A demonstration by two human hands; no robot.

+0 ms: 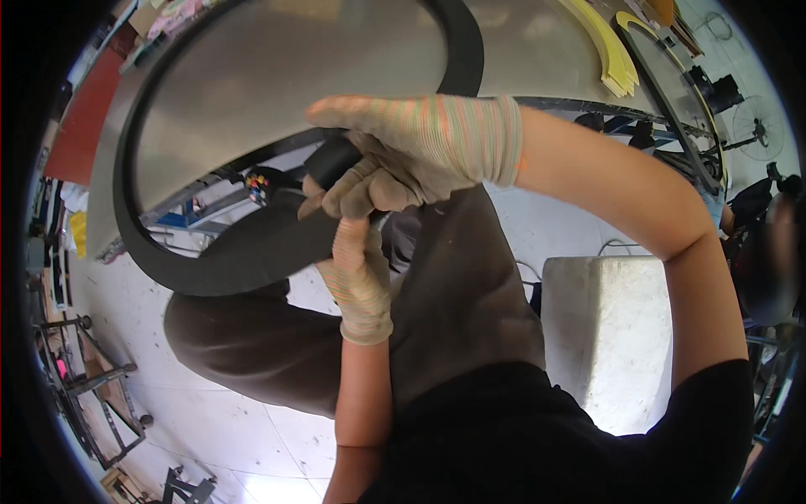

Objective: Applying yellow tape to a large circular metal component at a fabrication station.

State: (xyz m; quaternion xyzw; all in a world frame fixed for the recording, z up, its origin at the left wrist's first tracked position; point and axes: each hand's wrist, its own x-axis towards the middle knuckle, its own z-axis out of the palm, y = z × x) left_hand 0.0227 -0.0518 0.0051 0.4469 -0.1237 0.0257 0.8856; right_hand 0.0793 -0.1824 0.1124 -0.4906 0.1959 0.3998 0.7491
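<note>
A large black flat ring-like band (pixel 243 265) curves from the metal-topped table down over my knee. My left hand (pixel 361 281), in a striped knitted glove, grips the band's near end, thumb upward; its other fingers are mostly hidden beneath the band and behind my right hand. Just above, my right hand (pixel 411 151), in a matching glove with grey palm, has its fingers curled around a short dark block-like piece (pixel 333 160). Whether that piece is separate from the band, I cannot tell. The gloved hands overlap closely in front of my lap.
The metal table (pixel 294 59) carries the band's far part. Yellow curved strips (pixel 609 50) lie at its far right. A white block-like seat (pixel 609 328) stands at my right. A fan (pixel 756 126) is farther right, and a metal frame with wheels (pixel 96 386) stands at lower left.
</note>
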